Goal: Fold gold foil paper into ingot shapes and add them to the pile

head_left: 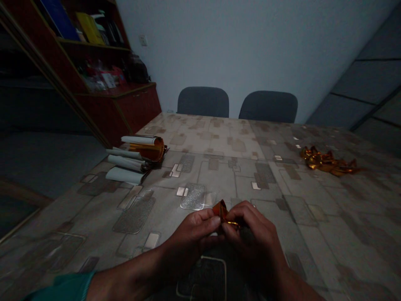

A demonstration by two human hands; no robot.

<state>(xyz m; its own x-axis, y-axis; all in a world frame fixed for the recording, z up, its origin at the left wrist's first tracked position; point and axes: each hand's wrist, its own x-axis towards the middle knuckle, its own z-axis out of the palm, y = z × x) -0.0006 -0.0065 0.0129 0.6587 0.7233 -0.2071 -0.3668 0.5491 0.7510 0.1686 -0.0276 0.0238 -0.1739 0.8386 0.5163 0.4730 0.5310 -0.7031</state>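
Observation:
A small folded piece of shiny gold foil paper point(220, 209) is pinched between both hands, above the near part of the table. My left hand point(202, 228) grips it from the left, thumb on top. On the other side, my right hand point(253, 228) has its fingers curled in on the foil's right edge. The fingers cover much of the piece. To the far right lies a cluster of folded gold foil pieces point(327, 162). At the left sits a stack of curled sheets point(134, 156), pale on one face and gold on the other.
A patterned cover lies over the table point(216, 175). Two grey chairs point(203, 101) stand at its far side, before a pale wall. A red-brown cabinet point(138, 104) with shelves of assorted things is at the back left.

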